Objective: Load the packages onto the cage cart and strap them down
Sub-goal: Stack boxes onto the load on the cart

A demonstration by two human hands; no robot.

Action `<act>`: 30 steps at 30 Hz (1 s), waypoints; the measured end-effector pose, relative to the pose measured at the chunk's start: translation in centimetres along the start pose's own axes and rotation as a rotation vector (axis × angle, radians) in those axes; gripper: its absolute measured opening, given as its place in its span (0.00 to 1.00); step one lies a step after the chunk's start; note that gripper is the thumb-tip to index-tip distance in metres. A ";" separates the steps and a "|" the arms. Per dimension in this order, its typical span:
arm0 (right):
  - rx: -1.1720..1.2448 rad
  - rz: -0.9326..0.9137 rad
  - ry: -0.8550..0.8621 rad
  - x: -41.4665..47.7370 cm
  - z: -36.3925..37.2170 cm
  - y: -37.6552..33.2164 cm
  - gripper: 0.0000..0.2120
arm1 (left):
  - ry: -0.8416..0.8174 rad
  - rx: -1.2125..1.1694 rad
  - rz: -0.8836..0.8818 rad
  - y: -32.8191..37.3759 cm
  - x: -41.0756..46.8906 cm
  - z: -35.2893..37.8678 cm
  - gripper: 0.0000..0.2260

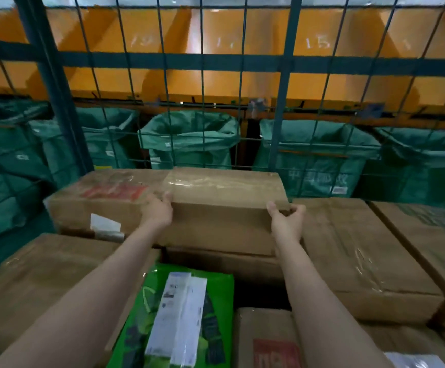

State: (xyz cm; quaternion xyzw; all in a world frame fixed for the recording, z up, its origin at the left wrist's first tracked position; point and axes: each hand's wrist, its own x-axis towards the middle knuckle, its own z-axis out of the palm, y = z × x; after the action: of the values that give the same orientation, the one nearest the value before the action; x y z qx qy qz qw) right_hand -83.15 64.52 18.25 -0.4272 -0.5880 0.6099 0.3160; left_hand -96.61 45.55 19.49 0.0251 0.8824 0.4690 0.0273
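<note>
Both hands are gripping a long cardboard box [221, 221] at the back of the cage cart [285, 102]. The left hand [160, 209] is curling its fingers over the box's near top edge, about halfway along. The right hand [286, 217] is clasping the right-end corner, thumb and fingers spreading to either side of it. The box is lying lengthwise against the cart's teal wire-mesh wall and resting on other brown cartons [362, 248]. Glossy clear tape is shining across its top, and red print and a white label are showing towards its left end. Nearer, a bright green plastic-wrapped package [216, 301] with a long white label is lying among the flat-topped cartons. Beyond the mesh, open green fabric sacks [189, 139] are hanging below sloping orange chutes [322, 30] marked with white numbers.
</note>
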 end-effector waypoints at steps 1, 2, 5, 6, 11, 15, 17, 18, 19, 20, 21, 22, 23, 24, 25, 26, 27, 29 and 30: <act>-0.003 -0.013 0.010 0.1 0.2 0.0 0.17 | 0.017 0.015 -0.002 0.1 0.4 0.2 0.26; -0.013 -0.023 0.015 0.2 0.4 -0.3 0.17 | 0.031 0.034 -0.014 0.3 0.7 0.2 0.26; -0.190 -0.062 0.035 -0.3 0.5 -1.0 0.23 | -0.024 0.117 -0.068 1.3 1.2 -0.3 0.27; -0.294 -0.074 0.051 -0.5 0.6 -1.3 0.26 | -0.063 0.157 -0.086 1.5 1.2 -0.6 0.27; -0.506 -0.071 0.060 -1.7 -0.3 -2.5 0.34 | -0.087 0.435 0.025 2.5 -1.3 -1.7 0.28; -0.534 -0.185 0.020 -3.7 -2.1 -2.3 0.33 | -0.160 0.407 0.119 3.4 -3.4 -2.9 0.27; -0.577 -0.212 -0.036 -5.3 -3.4 -2.0 0.30 | -0.164 0.423 0.162 4.1 -5.1 -4.2 0.25; -0.598 -0.200 -0.072 -6.1 -3.9 -1.9 0.29 | -0.157 0.433 0.194 4.6 -6.1 -5.0 0.24; -0.624 -0.175 -0.112 -7.2 -4.5 -1.9 0.28 | -0.148 0.428 0.218 4.9 -7.4 -6.0 0.23; -0.649 -0.147 -0.147 -8.1 -5.0 -2.1 0.27 | -0.138 0.415 0.228 5.1 -8.5 -6.8 0.22; -0.664 -0.137 -0.178 -9.1 -5.4 -2.2 0.26 | -0.135 0.404 0.228 5.1 -9.5 -7.6 0.22; -0.667 -0.135 -0.204 -10.5 -5.9 -2.7 0.25 | -0.151 0.396 0.228 4.9 -10.5 -8.4 0.21; -0.655 -0.150 -0.218 -11.8 -6.2 -3.3 0.23 | -0.170 0.388 0.238 4.9 -11.5 -9.1 0.21; -0.641 -0.171 -0.227 -13.2 -6.6 -4.2 0.21 | -0.185 0.375 0.242 5.2 -12.8 -10.1 0.20; -0.629 -0.189 -0.236 -14.1 -6.7 -4.8 0.20 | -0.193 0.365 0.248 5.4 -13.9 -10.6 0.19; -0.622 -0.204 -0.251 -15.4 -7.1 -5.6 0.19 | -0.195 0.361 0.255 5.6 -15.1 -11.4 0.18; -0.625 -0.215 -0.268 -17.0 -7.5 -6.4 0.19 | -0.199 0.360 0.267 5.9 -16.5 -12.5 0.18; -0.618 -0.224 -0.278 -19.7 -8.5 -7.9 0.19 | -0.208 0.355 0.287 6.4 -19.0 -14.3 0.18; -0.610 -0.228 -0.272 -20.9 -9.1 -8.6 0.19 | -0.212 0.350 0.286 6.7 -20.2 -15.3 0.19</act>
State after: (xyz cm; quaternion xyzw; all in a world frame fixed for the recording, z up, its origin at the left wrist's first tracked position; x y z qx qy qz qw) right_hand -66.96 50.94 30.39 -0.3485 -0.8236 0.4184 0.1586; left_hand -77.45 35.23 34.07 0.2030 0.9299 0.3030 0.0486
